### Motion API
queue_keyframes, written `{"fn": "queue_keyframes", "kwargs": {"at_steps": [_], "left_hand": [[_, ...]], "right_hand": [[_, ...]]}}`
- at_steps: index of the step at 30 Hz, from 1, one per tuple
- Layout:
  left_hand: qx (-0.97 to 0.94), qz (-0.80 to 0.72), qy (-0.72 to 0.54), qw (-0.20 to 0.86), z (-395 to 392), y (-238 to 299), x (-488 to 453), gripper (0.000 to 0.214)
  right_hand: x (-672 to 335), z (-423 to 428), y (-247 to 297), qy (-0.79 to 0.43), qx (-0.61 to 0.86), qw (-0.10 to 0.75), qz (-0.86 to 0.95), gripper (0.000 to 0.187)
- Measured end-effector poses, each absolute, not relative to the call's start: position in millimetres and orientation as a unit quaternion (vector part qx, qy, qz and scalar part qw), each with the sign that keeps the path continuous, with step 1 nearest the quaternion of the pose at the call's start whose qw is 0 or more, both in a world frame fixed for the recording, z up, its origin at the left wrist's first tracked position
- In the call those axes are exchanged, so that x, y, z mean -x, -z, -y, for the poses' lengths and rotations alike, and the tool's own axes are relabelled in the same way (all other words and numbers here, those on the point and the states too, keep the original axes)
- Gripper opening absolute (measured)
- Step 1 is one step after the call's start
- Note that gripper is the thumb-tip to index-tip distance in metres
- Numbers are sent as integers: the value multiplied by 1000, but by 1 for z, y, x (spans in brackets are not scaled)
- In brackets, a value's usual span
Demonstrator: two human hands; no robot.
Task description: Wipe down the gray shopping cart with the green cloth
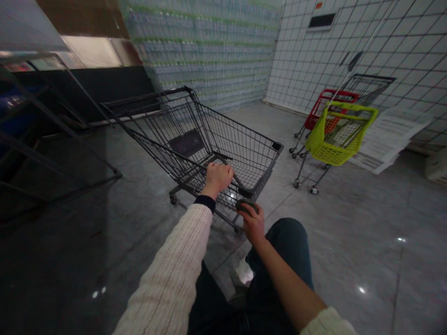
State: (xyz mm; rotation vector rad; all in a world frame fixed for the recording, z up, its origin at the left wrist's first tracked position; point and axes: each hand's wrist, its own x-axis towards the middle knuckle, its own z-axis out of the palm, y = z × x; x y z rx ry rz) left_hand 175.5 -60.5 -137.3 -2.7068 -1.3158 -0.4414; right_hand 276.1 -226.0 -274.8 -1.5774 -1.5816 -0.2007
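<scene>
a dark pad (pixel 242 205) sits just below the near corner of the grey cart (pixel 188 143). the right hand (pixel 254 224) grips it in bent fingers; the left hand's (pixel 219 177) fingers wrap the cart's rim. a yellow-green cart (pixel 331 139) stands beyond.

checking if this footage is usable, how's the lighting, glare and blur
All in the head view: dim, darkest at lower left; bright glare spots on the floor; bottle stack soft, labels unreadable; print on the white sheet too blurred to read; left hand, right hand and shopping cart clear enough to make out.
</scene>
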Motion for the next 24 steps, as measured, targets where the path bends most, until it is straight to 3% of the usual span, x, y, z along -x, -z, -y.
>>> {"fn": "queue_keyframes", "kwargs": {"at_steps": [9, 13, 20, 24], "left_hand": [[894, 411, 175, 33, 70, 140, -167, 49], [890, 414, 188, 23, 68, 144, -165, 48], [882, 410, 226, 51, 63, 149, -167, 43], [877, 412, 242, 53, 65, 151, -167, 43]], "right_hand": [[-277, 224, 269, 80, 597, 464, 649, 38], [-279, 234, 282, 24, 621, 495, 607, 39], [-278, 236, 253, 7, 648, 643, 408, 30], [-280, 210, 263, -13, 660, 670, 340, 28]]}}
